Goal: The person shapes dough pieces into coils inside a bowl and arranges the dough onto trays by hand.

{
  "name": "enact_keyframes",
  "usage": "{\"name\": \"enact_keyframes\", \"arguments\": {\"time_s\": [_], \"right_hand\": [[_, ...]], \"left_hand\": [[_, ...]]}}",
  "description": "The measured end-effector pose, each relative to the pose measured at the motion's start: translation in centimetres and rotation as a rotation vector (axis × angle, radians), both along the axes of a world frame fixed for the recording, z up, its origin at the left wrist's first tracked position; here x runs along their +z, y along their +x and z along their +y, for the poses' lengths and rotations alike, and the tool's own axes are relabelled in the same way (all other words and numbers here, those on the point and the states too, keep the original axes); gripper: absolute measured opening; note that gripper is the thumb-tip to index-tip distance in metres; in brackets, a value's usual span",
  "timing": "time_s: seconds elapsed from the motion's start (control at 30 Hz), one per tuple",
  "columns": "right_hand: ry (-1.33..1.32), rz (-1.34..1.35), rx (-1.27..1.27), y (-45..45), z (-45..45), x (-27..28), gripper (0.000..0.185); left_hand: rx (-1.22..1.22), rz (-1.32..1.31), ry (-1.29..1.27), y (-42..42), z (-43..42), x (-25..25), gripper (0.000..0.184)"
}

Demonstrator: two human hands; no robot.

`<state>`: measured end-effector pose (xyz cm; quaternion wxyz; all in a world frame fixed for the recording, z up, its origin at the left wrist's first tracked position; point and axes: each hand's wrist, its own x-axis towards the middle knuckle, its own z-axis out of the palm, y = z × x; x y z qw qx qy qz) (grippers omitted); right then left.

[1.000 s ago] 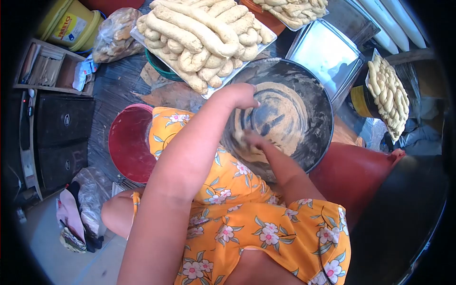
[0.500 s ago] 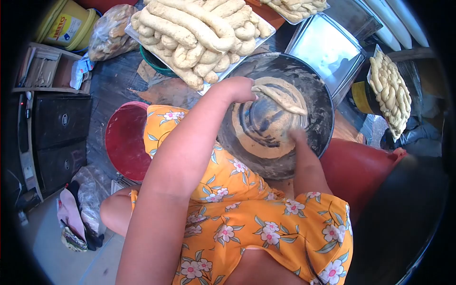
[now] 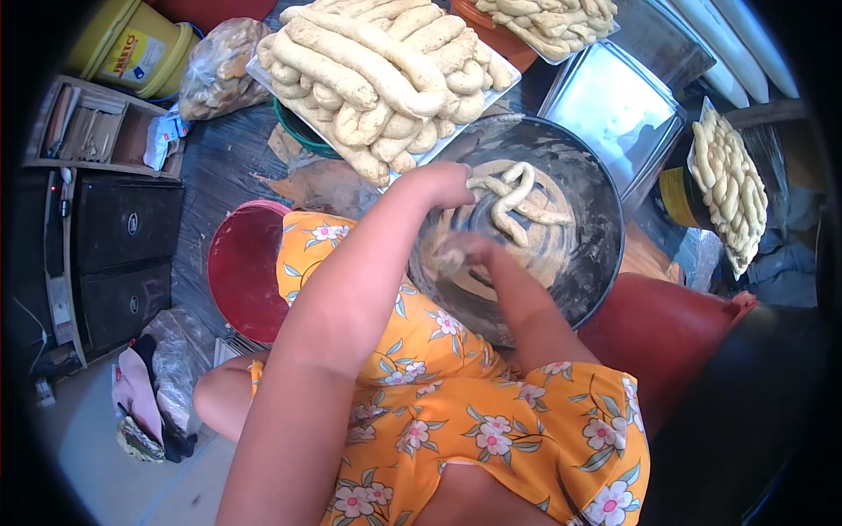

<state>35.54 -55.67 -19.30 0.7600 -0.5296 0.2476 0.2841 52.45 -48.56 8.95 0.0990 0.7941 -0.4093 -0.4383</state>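
Observation:
A large black basin point(image 3: 601, 254) dusted with pale flour or meal lies before me. Inside it are crossed strands of dough point(image 3: 507, 210), one looped over another. My left hand point(image 3: 450, 185) is closed around the near end of these strands at the basin's upper left. Lower in the basin, my right hand point(image 3: 471, 251) is smeared by motion; a pale bit shows at its fingertips, too blurred to name. Just beyond my left hand, a white tray point(image 3: 344, 156) carries a high pile of thick dough ropes point(image 3: 377, 66).
Another tray of dough pieces point(image 3: 557, 22) is at the back, and one of twisted dough point(image 3: 728, 188) at the right. Metal trays point(image 3: 610, 110) lie behind the basin. A red tub point(image 3: 250, 272) stands left; a larger red container point(image 3: 658, 329) is at the right.
My right hand has swung left and toward me across the basin. The single dough strand now lies crossed and looped. My left hand keeps hold of its end.

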Motion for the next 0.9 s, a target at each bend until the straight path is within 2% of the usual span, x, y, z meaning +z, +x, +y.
{"name": "enact_keyframes", "arguments": {"time_s": [0.03,0.07,0.1,0.13,0.23,0.3,0.4,0.47,0.53,0.6,0.67,0.73,0.8,0.87,0.9], "right_hand": [[0.211,-0.002,-0.056,1.1,-2.8,0.9,0.030],[0.230,0.052,-0.213,2.1,-5.7,0.4,0.023],[0.022,0.075,-0.385,2.7,-7.5,8.5,0.024],[-0.305,-0.069,-0.556,1.7,-10.2,2.5,0.030],[-0.140,0.124,-0.183,0.4,-15.4,3.3,0.032],[-0.291,-0.060,-0.726,0.1,-17.5,1.6,0.025],[-0.628,-0.082,-1.272,-0.6,-17.7,0.4,0.023],[-0.980,-0.067,-0.772,-2.9,-16.1,-3.6,0.030],[-0.876,0.200,-0.332,-3.3,-12.2,-4.3,0.044],[-1.824,0.083,-0.029,-3.4,-3.7,-3.2,0.055],[-1.384,0.096,0.180,-2.6,-1.6,-2.0,0.058],[-0.810,0.138,0.175,-2.3,0.3,0.6,0.057],[-0.794,-0.029,0.679,-3.4,1.5,-1.1,0.057],[-0.898,-0.278,0.860,-7.8,1.5,-5.4,0.054],[-0.891,-0.132,1.036,-8.7,0.4,-6.2,0.056]], "left_hand": [[-0.015,-0.019,-0.009,0.1,0.0,-0.2,0.060],[-0.029,-0.035,-0.019,0.1,0.0,-0.4,0.060],[-0.023,-0.031,-0.013,0.1,0.0,-0.3,0.060],[-0.019,-0.028,-0.006,0.0,-0.1,0.1,0.060],[-0.018,0.005,-0.005,-0.1,-0.4,0.1,0.060],[-0.023,0.016,-0.014,-0.2,-0.6,-0.2,0.060],[-0.026,0.001,-0.023,0.0,-0.8,-0.4,0.060],[-0.022,0.012,-0.014,0.2,-0.9,-0.1,0.060],[-0.026,0.005,-0.016,0.1,-0.9,-0.1,0.060],[-0.027,0.003,-0.012,0.1,-1.0,0.0,0.060],[-0.019,0.012,-0.001,0.1,-1.0,0.0,0.061],[0.001,0.055,0.037,0.1,-1.1,0.6,0.061],[0.006,0.057,0.028,0.1,-1.2,0.8,0.062],[-0.002,0.011,-0.016,0.2,-0.9,0.1,0.062],[-0.004,0.003,-0.018,0.2,-0.9,0.1,0.062]]}}
